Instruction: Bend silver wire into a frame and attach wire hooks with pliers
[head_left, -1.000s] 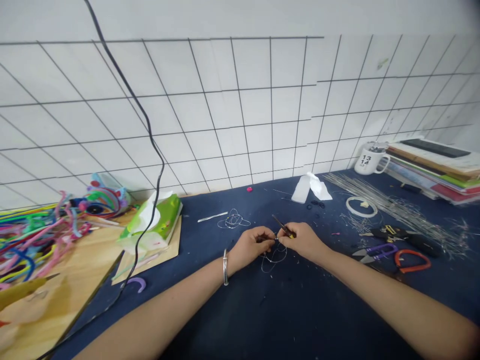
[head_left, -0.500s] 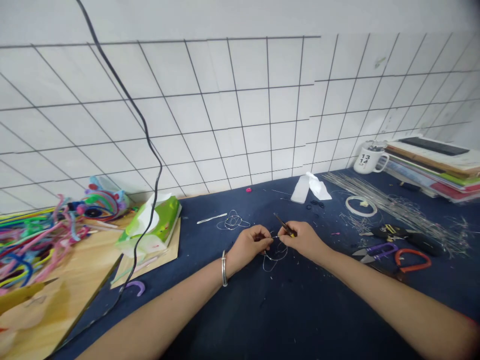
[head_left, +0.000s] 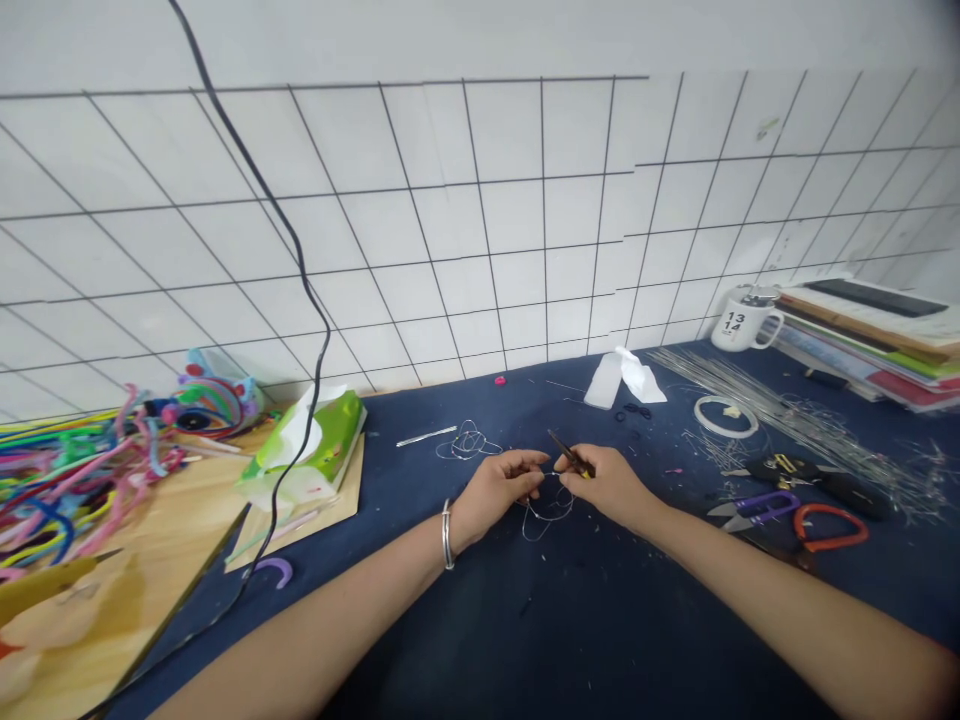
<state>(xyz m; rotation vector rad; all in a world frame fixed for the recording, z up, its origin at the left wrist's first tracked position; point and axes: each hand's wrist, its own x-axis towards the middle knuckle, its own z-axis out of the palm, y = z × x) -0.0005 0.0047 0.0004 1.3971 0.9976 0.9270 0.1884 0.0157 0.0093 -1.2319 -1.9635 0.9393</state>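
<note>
In the head view, my left hand (head_left: 501, 490) is closed near the middle of the blue tabletop, thumb and fingers pinching a thin silvery wire (head_left: 550, 519). The wire hangs in loose loops below both hands, and a short stretch runs across the gap between them. My right hand (head_left: 606, 487) is wrapped round a slim, dark-tipped tool (head_left: 564, 449) with a yellow part; its exact kind is too small to tell. The right thumb and fingertip also meet the wire's end. Behind my left hand lies another tangled wire coil (head_left: 469, 440), beside a thin pale strip (head_left: 426, 436).
To the right lie purple-handled scissors (head_left: 757, 510), orange-handled cutters (head_left: 830, 527), black pliers (head_left: 784, 468), a wire spool (head_left: 726, 417) and many straight wires. A white mug (head_left: 739, 325) stands behind. Leftward are a green tissue pack (head_left: 334, 430), a black cable (head_left: 321, 370) and colourful pipe cleaners (head_left: 97, 490).
My left index finger has straightened a little towards the right hand. Both hands stay in nearly the same place, and the whole view has shifted slightly.
</note>
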